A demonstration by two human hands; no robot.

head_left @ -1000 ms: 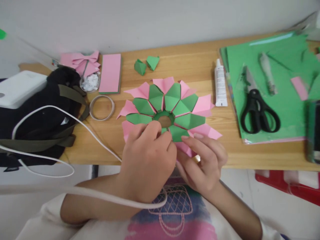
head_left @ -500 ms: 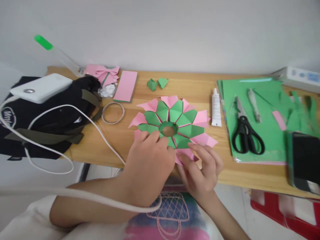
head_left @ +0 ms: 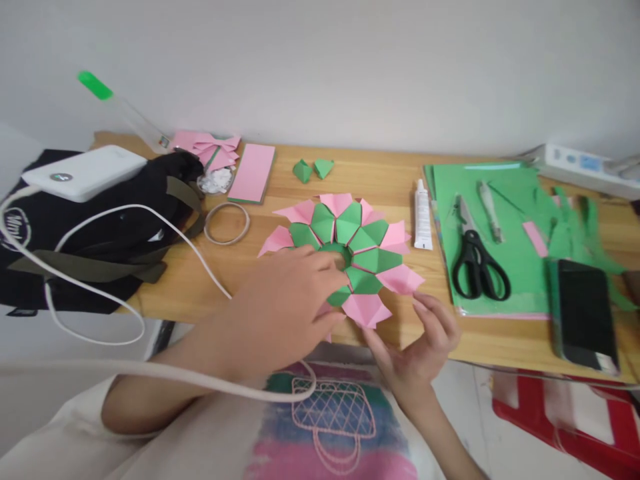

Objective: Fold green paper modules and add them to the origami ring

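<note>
- Wreath [head_left: 349, 223], folded paper, green inner units with pink points around the outside, lies flat on the desk [head_left: 380, 177], in front of the person, close to the near edge. Round hole in the middle, part covered.
- Left hand [head_left: 285, 300]: palm down over the wreath's near left side, fingers bent across green units at the hole, thumb stretched along the near edge. Undersides of the fingers hidden; cannot tell whether they pinch paper.
- Right hand [head_left: 423, 343]: loosely open at the near right side, thumb and forefinger well apart. Thumb tip at one pink point, forefinger at the tip of the next; no closed grip on either.
- Beyond the wreath: two small green pieces [head_left: 301, 171], side by side.
- Far left: pink stack [head_left: 253, 173], bow [head_left: 217, 147], white scraps [head_left: 216, 181]. Tape roll [head_left: 223, 241] nearer.
- Left end: black bag [head_left: 110, 227] with a white device [head_left: 85, 173] on top. Thick white cable [head_left: 200, 380] passes in front of the left forearm.
- Right of wreath: tube [head_left: 423, 217], then green sheets [head_left: 523, 283] with black-handled scissors [head_left: 473, 263] and a pink strip [head_left: 535, 239] on them. Phone [head_left: 585, 313] at their near right corner.
</note>
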